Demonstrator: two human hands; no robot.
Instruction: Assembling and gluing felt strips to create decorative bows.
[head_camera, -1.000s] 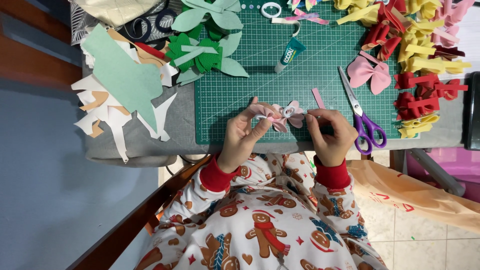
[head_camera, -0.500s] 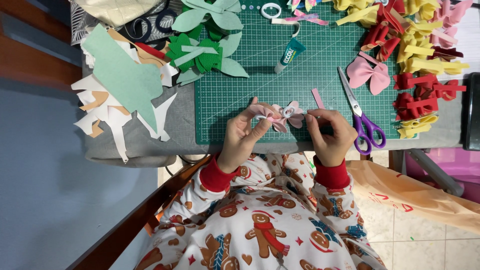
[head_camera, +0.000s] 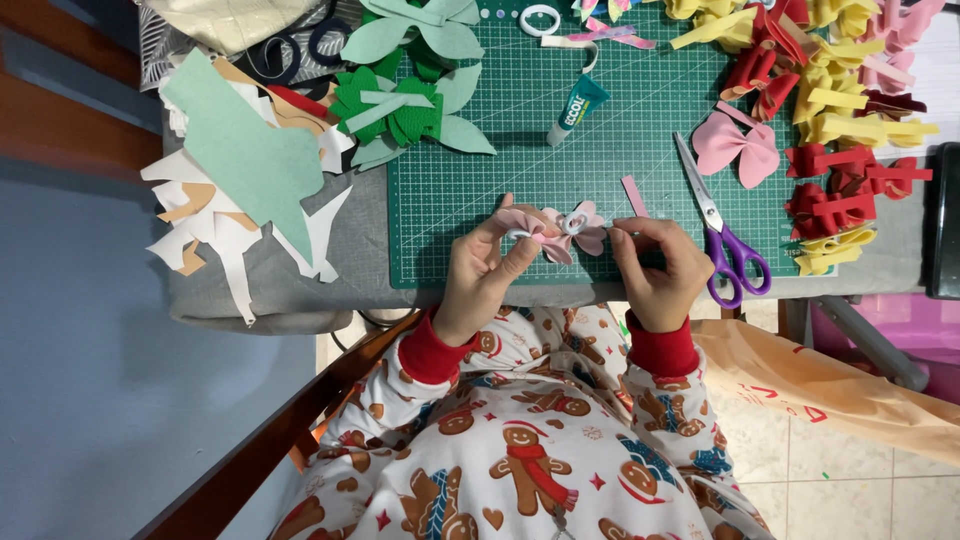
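A small pale pink bow (head_camera: 568, 226) with a white middle band is held just above the near edge of the green cutting mat (head_camera: 600, 170). My left hand (head_camera: 480, 275) pinches its left loop between thumb and fingers. My right hand (head_camera: 660, 268) has its fingers closed at the bow's right side; whether it grips the bow or a thin strip I cannot tell. A loose pink strip (head_camera: 634, 196) lies on the mat just beyond my right hand.
Purple-handled scissors (head_camera: 722, 240) lie right of my right hand. A glue tube (head_camera: 575, 108) lies mid-mat. Finished pink (head_camera: 738, 146), red (head_camera: 840, 185) and yellow bows (head_camera: 850, 110) crowd the right; green bows (head_camera: 405, 105) and felt scraps (head_camera: 235, 170) fill the left.
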